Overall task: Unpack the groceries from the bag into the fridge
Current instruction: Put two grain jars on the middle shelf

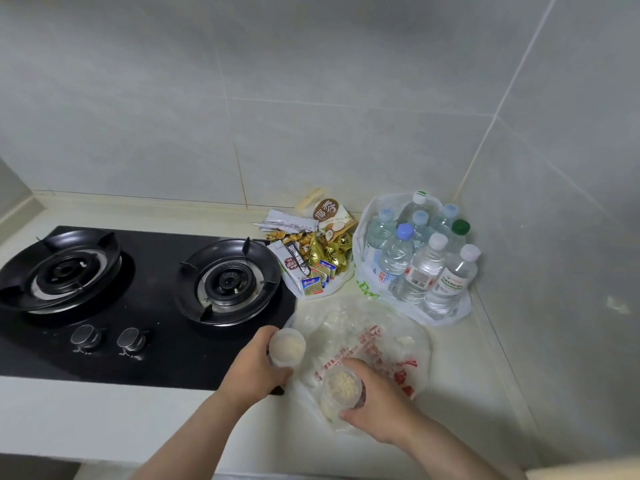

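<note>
Left hand [254, 370] gripping a clear tub [287, 346], right hand [375, 401] gripping another tub [342, 389] over a plastic bag [398, 344], water bottles [420, 258] behind

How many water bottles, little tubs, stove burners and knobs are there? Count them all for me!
Water bottles: 8
Tubs: 2, one in the left hand, one in the right hand
Stove burners: 2
Knobs: 2
Total: 14

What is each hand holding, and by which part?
Left hand grips a small clear tub round its side; right hand grips a second tub likewise.
</note>
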{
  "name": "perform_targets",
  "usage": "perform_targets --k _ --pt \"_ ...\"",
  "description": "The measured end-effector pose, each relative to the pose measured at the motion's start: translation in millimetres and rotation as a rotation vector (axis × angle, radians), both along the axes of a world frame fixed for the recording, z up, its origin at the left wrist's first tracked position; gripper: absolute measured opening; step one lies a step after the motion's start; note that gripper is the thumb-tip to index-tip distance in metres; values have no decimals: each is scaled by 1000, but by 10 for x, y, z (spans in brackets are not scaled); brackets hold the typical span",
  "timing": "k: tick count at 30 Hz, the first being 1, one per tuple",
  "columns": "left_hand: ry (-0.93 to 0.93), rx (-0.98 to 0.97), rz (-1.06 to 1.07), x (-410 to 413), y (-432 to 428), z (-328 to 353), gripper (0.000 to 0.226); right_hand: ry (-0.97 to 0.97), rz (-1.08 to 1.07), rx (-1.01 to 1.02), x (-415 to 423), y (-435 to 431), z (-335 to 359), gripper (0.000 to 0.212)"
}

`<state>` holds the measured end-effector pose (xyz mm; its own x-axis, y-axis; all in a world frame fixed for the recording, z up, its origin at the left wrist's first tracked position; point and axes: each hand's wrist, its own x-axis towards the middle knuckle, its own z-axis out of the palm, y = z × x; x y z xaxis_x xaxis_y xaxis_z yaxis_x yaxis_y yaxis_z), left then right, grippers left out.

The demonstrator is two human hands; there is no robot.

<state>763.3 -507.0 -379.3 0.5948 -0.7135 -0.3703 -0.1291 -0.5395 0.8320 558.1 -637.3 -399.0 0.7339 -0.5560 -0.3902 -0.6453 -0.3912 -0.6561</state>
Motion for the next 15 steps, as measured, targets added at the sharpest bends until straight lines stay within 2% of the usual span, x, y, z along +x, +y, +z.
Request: perform_targets --k 4,10,15 --pt "49 -6 -14 20 -9 38 53 -54 -72 52 35 54 70 62" --pt "-11 -136 55 176 70 181 53 -200 -249 105 104 -13 146 72" --pt "1 -272 114 429 134 532 56 -382 -364 155 358 -62 742 57"
